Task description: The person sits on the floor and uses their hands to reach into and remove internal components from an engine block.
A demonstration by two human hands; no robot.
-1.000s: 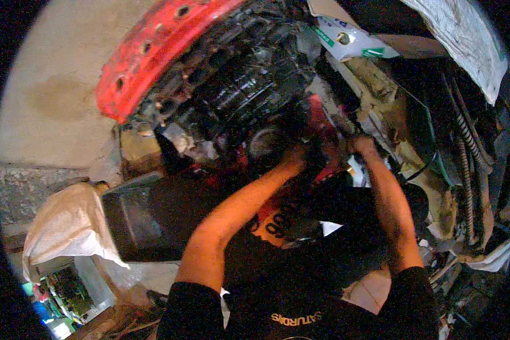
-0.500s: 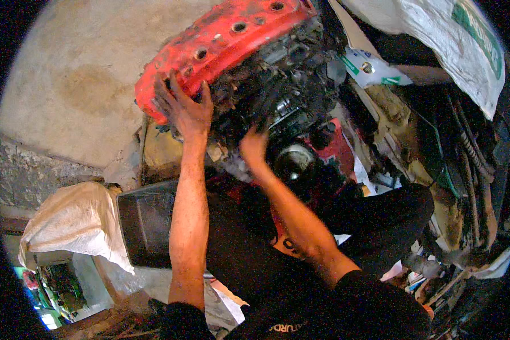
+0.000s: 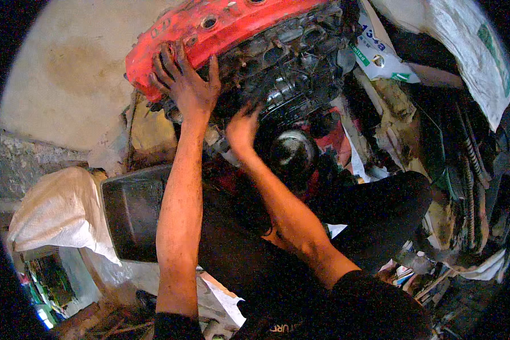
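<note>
The fingers (image 3: 182,61) of our left hand (image 3: 192,93) are spread wide on a long, scuffed red cover with round holes (image 3: 209,37), toward its eight o'clock end, the thumb splayed off below its edge; they lie flat rather than closed round anything. The fingers of our right hand (image 3: 243,133) are blurred and dark against the shadowed metal, so we cannot tell how far they are open or whether they have hold of anything.

The cover sits along the upper side of a black, oily metal engine (image 3: 280,85), at twelve o'clock in our view. A second ago both hands were lower, about the shiny, domed black canister (image 3: 293,153); now the left is up on the cover and the right is at the canister's ten o'clock. We take this to mean that the work has moved to the engine's left end, with the left hand probably bracing.

Farther out, a black rectangular bin (image 3: 133,215) is at eight o'clock, with a draped beige sack (image 3: 56,209) just beyond. A white woven sack (image 3: 464,51) hangs at two, and a ribbed, greyish hose (image 3: 470,153) runs down at three.
</note>
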